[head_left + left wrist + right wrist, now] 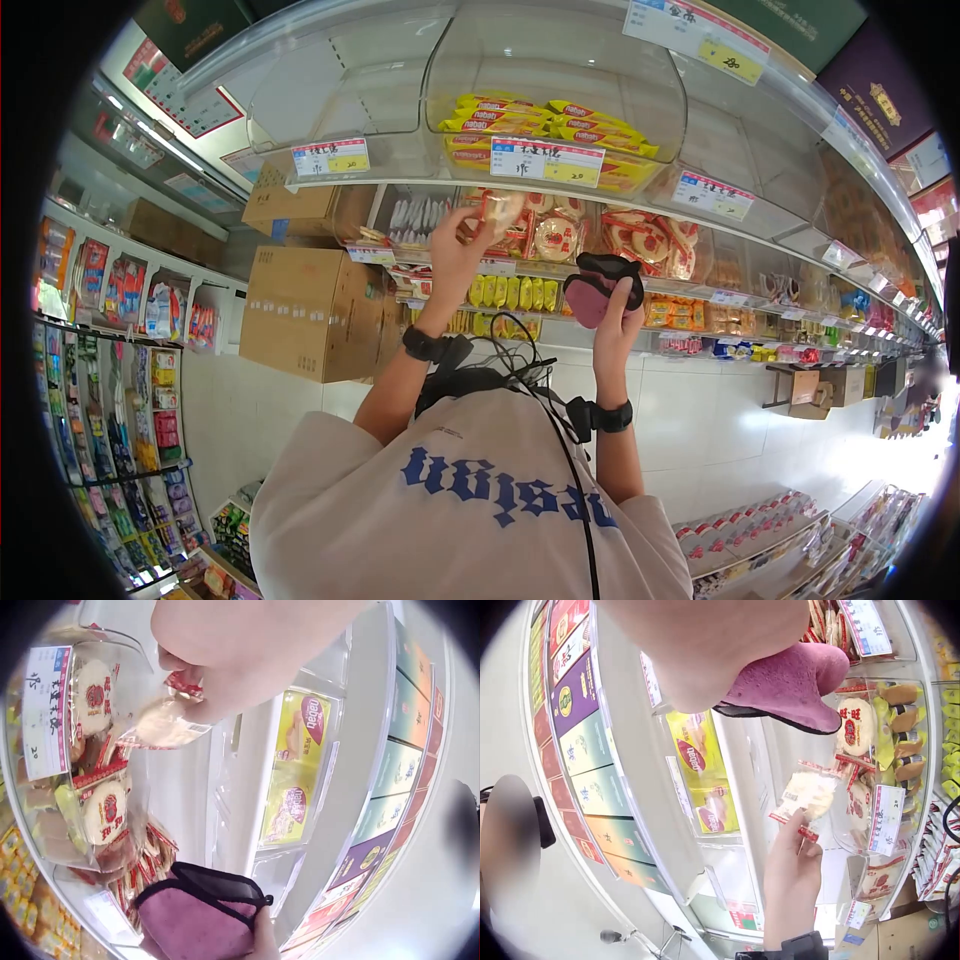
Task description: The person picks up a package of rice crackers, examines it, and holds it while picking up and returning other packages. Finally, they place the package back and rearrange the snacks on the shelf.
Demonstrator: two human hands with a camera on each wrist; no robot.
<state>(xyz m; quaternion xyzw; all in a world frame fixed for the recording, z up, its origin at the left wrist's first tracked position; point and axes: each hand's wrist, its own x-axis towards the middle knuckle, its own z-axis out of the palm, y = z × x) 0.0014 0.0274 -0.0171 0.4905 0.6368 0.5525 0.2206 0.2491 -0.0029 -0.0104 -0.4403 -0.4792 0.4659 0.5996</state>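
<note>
My left hand [457, 262] pinches a clear-wrapped rice cracker [808, 793], pale and round with red print, up in front of the shelf. In the left wrist view it is partly hidden by the hand. My right hand [618, 325] grips a purple plush cloth piece [196, 921] with black edging, folded like a pouch with a dark inner side. Just behind the hands, a clear bin of similar rice crackers [556, 238] sits on the shelf. More red-marked packets [640, 243] fill the section beyond the purple piece.
Above is a clear bin of yellow wafer packs [550, 125], with price tags [547, 163] along its front. Cardboard boxes [312, 312] stand to the left of the shelf. Yellow snack packs [513, 292] line a lower tier. Racks of goods [110, 430] stand at far left.
</note>
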